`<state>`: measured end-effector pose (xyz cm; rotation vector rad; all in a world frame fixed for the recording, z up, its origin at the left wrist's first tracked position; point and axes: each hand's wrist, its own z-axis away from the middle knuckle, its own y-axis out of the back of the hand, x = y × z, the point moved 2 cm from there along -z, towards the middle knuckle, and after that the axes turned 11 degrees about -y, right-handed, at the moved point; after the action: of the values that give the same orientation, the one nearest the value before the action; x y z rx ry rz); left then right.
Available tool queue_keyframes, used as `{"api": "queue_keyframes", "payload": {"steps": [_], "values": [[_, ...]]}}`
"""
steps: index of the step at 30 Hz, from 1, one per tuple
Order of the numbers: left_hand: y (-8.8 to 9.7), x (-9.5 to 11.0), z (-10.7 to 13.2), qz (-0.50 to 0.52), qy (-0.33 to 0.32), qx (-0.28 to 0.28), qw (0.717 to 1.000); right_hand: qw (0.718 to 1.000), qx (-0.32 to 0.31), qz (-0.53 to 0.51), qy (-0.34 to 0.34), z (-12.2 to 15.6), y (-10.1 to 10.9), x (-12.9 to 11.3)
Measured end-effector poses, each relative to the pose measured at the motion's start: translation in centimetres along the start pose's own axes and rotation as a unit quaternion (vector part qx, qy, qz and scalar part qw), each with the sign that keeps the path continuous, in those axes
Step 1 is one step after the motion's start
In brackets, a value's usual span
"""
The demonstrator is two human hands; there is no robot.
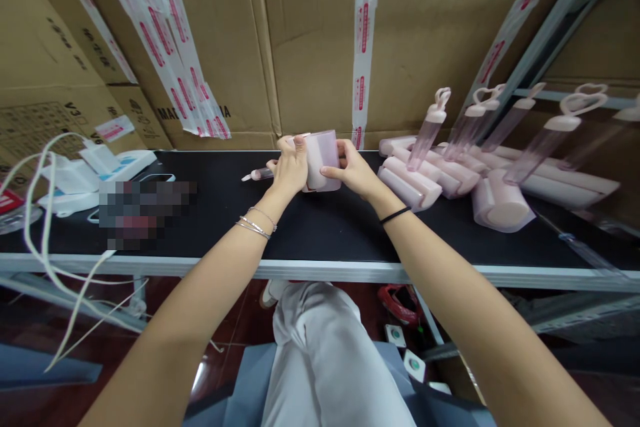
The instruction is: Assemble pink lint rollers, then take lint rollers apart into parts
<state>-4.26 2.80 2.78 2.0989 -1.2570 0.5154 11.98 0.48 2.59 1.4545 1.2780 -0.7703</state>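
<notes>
Both of my hands hold a pale pink lint roller (316, 163) with a translucent sheet or cover around it, over the middle of the black tabletop. My left hand (293, 163) wraps its left side, and the handle (261, 174) sticks out to the left past my fingers. On the right side, my right hand (351, 170) pinches the cover's edge between thumb and fingers. Several similar pink lint rollers (413, 180) lie in a group to the right, their clear handles with heart-shaped loops tilted upward.
At left stand a white power strip (135, 163) with chargers and looping white cables (47, 240); a blurred-out patch lies beside it. Large taped cardboard boxes (310, 33) wall off the back. A metal shelf post (545, 33) rises at right. The table's metal edge (330, 271) runs before my knees.
</notes>
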Motion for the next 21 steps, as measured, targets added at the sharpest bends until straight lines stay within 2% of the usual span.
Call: {"api": "queue_keyframes", "payload": {"steps": [5, 11, 14, 16, 21], "values": [[-0.3, 0.5, 0.4, -0.001, -0.015, -0.022, 1.000, 1.000, -0.008, 0.025, -0.007, -0.1, -0.1, 0.4], [-0.4, 2.6, 1.3, -0.053, -0.045, -0.119, 0.990, 0.999, -0.026, 0.040, 0.012, -0.2, 0.2, 1.1], [-0.2, 3.0, 1.2, -0.069, -0.030, -0.153, 0.985, 0.998, -0.021, 0.046, 0.022, -0.5, 0.3, 1.6], [0.0, 2.8, 0.9, -0.073, -0.018, -0.151, 0.986, 0.998, -0.023, 0.042, 0.033, -0.7, 0.3, 1.8], [0.1, 1.8, 0.1, -0.045, 0.001, -0.104, 0.994, 0.998, -0.040, 0.004, 0.044, -0.9, -0.2, 1.6]]}}
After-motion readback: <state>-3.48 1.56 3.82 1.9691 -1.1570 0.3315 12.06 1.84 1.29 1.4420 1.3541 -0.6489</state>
